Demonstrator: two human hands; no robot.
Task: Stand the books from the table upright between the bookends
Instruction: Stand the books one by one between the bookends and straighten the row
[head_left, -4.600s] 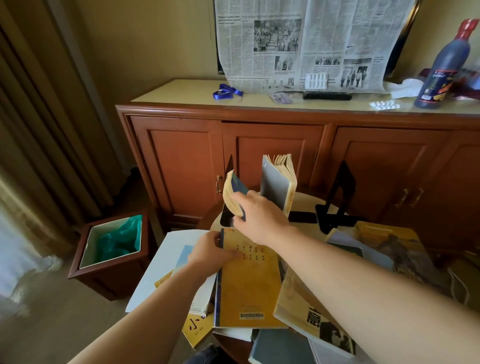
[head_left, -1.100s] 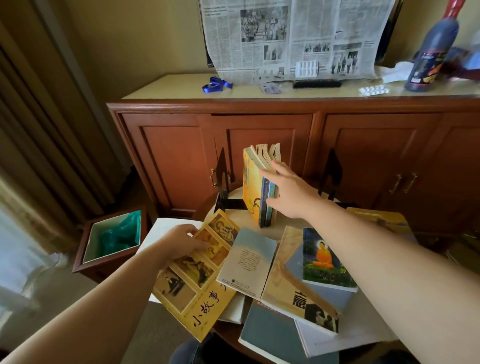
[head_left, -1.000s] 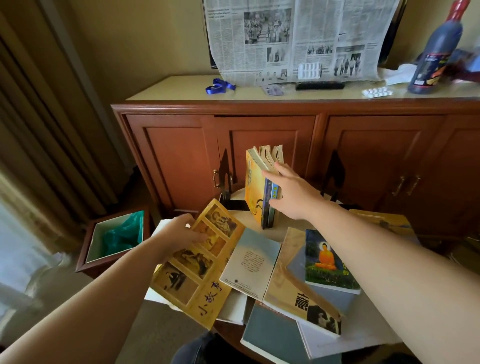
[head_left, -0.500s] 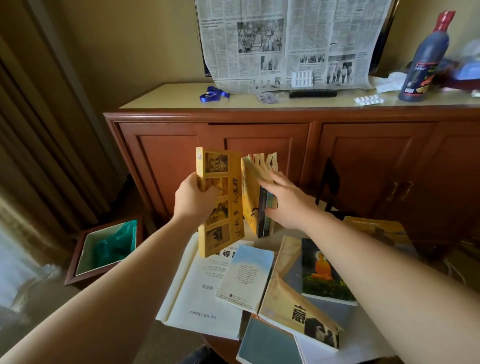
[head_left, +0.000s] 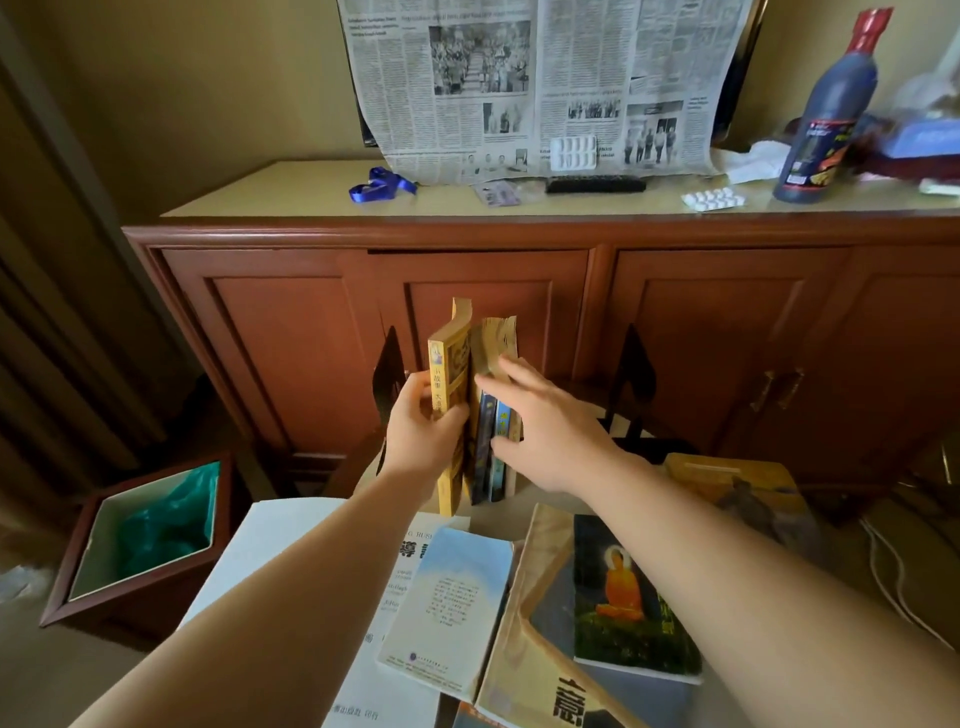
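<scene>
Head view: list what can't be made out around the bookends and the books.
- Left bookend: its base is hidden behind the left hand and the yellow book.
- Standing books: the right hand covers part of them; spine titles are too small to read.
- Right bookend: whether its base touches those books cannot be told.
- Flat books in front: cut off by the bottom edge.

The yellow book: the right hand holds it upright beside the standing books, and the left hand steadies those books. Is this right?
The hands are swapped. In the head view the left hand grips the yellow book upright against the standing books, while the right hand steadies those books with spread fingers.
</scene>
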